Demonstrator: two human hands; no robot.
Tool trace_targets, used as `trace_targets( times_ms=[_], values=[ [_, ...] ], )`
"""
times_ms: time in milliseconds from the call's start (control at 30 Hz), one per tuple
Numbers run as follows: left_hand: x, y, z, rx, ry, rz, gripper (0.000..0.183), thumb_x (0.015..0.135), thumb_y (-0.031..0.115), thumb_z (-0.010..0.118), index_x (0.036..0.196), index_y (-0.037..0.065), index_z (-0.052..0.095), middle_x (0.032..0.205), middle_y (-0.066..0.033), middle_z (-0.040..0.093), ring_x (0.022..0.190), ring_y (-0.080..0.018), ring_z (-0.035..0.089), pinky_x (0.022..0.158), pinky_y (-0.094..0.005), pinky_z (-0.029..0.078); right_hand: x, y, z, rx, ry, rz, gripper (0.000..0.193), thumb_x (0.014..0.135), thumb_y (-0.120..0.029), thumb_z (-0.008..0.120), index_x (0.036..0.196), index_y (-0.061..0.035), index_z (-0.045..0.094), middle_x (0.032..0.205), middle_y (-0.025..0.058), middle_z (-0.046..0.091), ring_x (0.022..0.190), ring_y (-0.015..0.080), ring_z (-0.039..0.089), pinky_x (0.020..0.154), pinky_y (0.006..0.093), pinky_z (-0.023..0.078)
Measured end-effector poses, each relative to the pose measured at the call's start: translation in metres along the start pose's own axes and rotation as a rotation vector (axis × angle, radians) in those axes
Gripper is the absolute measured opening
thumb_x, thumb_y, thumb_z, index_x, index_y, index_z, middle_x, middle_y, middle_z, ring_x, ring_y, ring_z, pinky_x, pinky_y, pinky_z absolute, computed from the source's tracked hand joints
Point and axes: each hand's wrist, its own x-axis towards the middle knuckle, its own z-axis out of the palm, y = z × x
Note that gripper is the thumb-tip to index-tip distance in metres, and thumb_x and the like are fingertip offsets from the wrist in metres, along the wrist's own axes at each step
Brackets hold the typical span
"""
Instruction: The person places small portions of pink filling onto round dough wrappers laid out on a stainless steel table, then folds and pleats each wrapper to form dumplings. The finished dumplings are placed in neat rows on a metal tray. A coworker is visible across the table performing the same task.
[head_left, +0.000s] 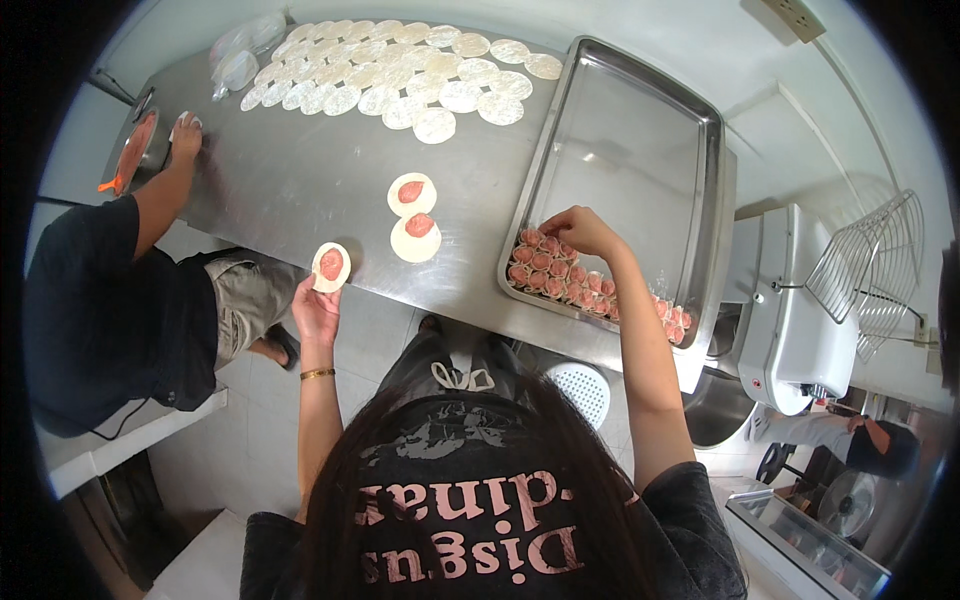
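My left hand point(318, 306) holds up a round dough wrapper point(344, 254) with a lump of pink meat filling point(331, 264) on it, just off the table's front edge. Over the tray's near left part, my right hand point(583, 232) bends down with its fingers closed on a small open-topped dumpling point(549, 243), partly hidden by the fingertips. Similar meat-filled dumplings point(556, 268) stand packed in rows along the near side of the metal tray point(640, 120). My right forearm covers some of them. Two more wrappers topped with filling point(413, 193) lie touching on the table between my hands.
Plain wrappers point(400, 75) lie in overlapping rows along the back of the steel table point(290, 165), beside a plastic bag point(240, 65). At left, a co-worker's hand point(186, 135) reaches near a bowl of pink meat point(137, 150). A white stool point(578, 392) stands below the tray.
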Motion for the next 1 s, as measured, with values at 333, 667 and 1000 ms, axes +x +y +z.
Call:
trace_targets(
  times_ms=[333, 667, 1000],
  values=[
    [0.011, 0.001, 0.014, 0.057, -0.025, -0.019, 0.032, 0.089, 0.013, 0.053, 0.114, -0.006, 0.049, 0.122, -0.0172, 0.056, 0.113, -0.0264, 0.056, 0.097, -0.0381, 0.049, -0.026, 0.003, 0.006, -0.192, 0.202, 0.167, 0.030, 0.073, -0.003, 0.056, 0.096, -0.0074, 0.074, 0.091, 0.0204, 0.069, 0.084, 0.0309, 0.068, 0.079, 0.0357, 0.053],
    [0.019, 0.004, 0.009, 0.105, -0.003, -0.044, 0.033, 0.089, 0.013, 0.053, 0.115, -0.006, 0.046, 0.123, -0.0178, 0.054, 0.115, -0.0271, 0.055, 0.099, -0.0392, 0.048, -0.033, 0.004, 0.010, -0.048, 0.229, 0.177, 0.029, 0.072, -0.003, 0.054, 0.092, -0.0065, 0.074, 0.088, 0.0201, 0.069, 0.083, 0.0320, 0.068, 0.078, 0.0361, 0.053],
    [0.012, -0.004, 0.039, 0.148, -0.064, -0.104, 0.036, 0.090, 0.013, 0.051, 0.120, -0.007, 0.046, 0.124, -0.0179, 0.054, 0.116, -0.0280, 0.055, 0.099, -0.0413, 0.048, -0.035, 0.008, 0.015, -0.116, 0.248, 0.143, 0.026, 0.075, -0.007, 0.056, 0.094, -0.0078, 0.074, 0.088, 0.0209, 0.068, 0.082, 0.0340, 0.067, 0.076, 0.0385, 0.053]
  ],
)
